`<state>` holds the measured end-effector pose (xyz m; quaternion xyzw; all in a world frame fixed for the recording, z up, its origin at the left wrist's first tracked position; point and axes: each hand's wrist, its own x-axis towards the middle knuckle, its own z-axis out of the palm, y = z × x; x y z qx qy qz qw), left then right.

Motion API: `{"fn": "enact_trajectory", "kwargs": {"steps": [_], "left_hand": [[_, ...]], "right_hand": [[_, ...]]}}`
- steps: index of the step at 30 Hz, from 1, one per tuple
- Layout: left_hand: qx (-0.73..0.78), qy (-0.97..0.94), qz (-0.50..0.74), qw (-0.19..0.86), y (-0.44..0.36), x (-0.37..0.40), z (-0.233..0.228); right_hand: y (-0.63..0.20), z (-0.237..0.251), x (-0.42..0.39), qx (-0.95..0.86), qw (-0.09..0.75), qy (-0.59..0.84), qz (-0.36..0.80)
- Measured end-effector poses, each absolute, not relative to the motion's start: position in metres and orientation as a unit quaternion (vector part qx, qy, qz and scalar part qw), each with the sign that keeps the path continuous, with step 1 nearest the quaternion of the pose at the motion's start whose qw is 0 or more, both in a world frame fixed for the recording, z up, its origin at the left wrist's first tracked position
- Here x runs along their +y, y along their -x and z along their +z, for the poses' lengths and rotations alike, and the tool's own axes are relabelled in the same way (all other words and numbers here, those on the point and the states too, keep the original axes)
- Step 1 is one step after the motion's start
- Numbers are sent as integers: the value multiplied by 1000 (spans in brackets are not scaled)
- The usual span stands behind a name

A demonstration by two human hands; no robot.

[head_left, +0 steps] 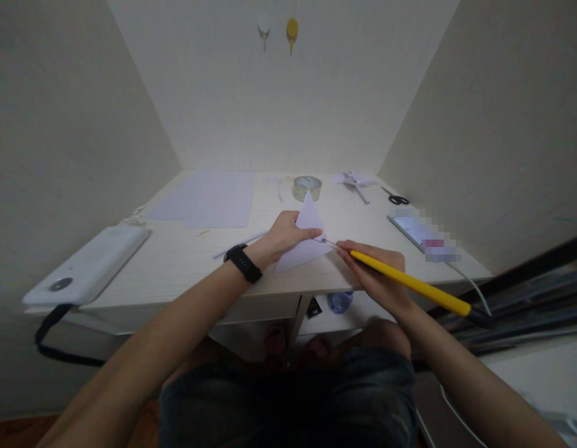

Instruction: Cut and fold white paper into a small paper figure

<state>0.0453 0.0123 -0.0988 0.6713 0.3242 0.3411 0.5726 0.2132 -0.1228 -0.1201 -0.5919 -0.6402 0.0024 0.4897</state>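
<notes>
My left hand (pixel 291 235), with a black watch at the wrist, grips a folded piece of white paper (pixel 311 214). The thumb presses near the paper's right edge, and one pointed corner sticks up toward the back. My right hand (pixel 379 267) is closed round a long tool with a yellow handle (pixel 419 286) and a thin metal shaft. The tip of that shaft meets the paper beside my left thumb. Whether it has gone through the paper, I cannot tell. Behind the paper stands a roll of clear tape (pixel 308 186). A thin white paper stick (pixel 239 244) lies left of my left hand.
Toward the back right are a paper pinwheel (pixel 356 180) and black scissors (pixel 398 200). A phone (pixel 421 236) with a cable lies at the right. White paper sheets (pixel 218 199) cover the back left. A white device (pixel 90 264) with a black strap rests at the left edge.
</notes>
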Motion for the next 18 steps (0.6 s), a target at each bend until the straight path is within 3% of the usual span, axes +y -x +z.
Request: {"fn": "enact_trajectory", "kwargs": {"steps": [3, 7, 12, 18], "left_hand": [[328, -682, 340, 559, -44, 15, -100], [270, -742, 296, 538, -40, 18, -99], [216, -833, 165, 482, -36, 27, -82], [188, -867, 8, 462, -46, 41, -56]], "right_hand": [[-220, -118, -127, -600, 519, 609, 18], [-232, -127, -120, -489, 628, 604, 38], [-238, -136, -103, -355, 773, 496, 178], [-236, -129, -99, -290, 798, 449, 280]]}}
